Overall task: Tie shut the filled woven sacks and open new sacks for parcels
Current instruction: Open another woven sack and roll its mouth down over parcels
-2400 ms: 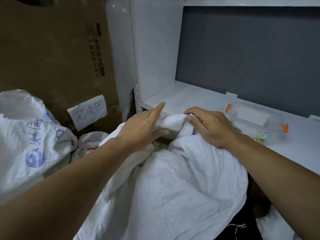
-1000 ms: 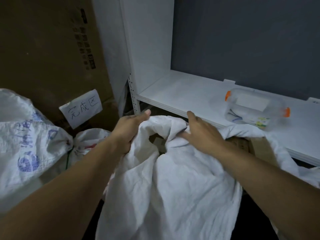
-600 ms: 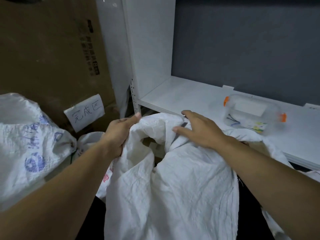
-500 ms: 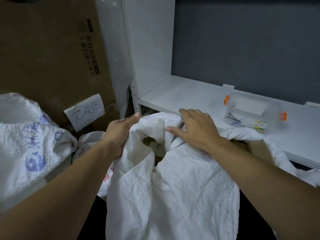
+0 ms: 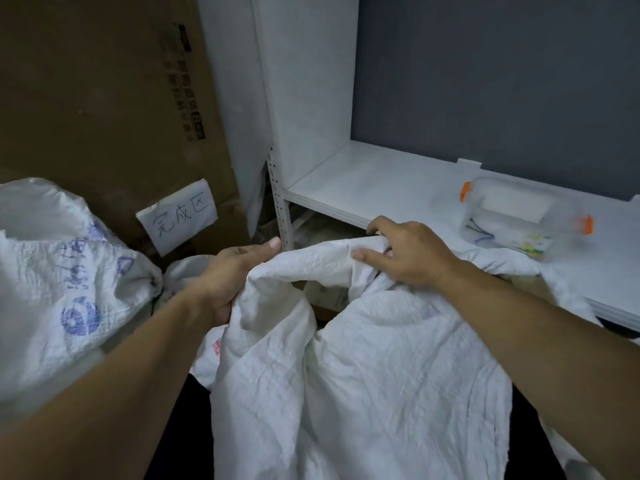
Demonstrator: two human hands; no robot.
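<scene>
A printed sack point(image 5: 52, 278) at left looks tied. The left hand point(image 5: 227, 277) and right hand point(image 5: 410, 254) each grip the rim of the white sack point(image 5: 374, 382) before the shelf point(image 5: 374, 188); its mouth gapes, not yet tied.

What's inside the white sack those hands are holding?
Between the left hand and right hand, the sack gapes a little at its mouth: a bit of brown cardboard, probably a parcel, shows inside. The cloth hides everything else.

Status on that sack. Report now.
Left hand grips sack rim. Right hand grips rim opposite. Mouth part open, untied. Shelf close behind, not blocking.
</scene>
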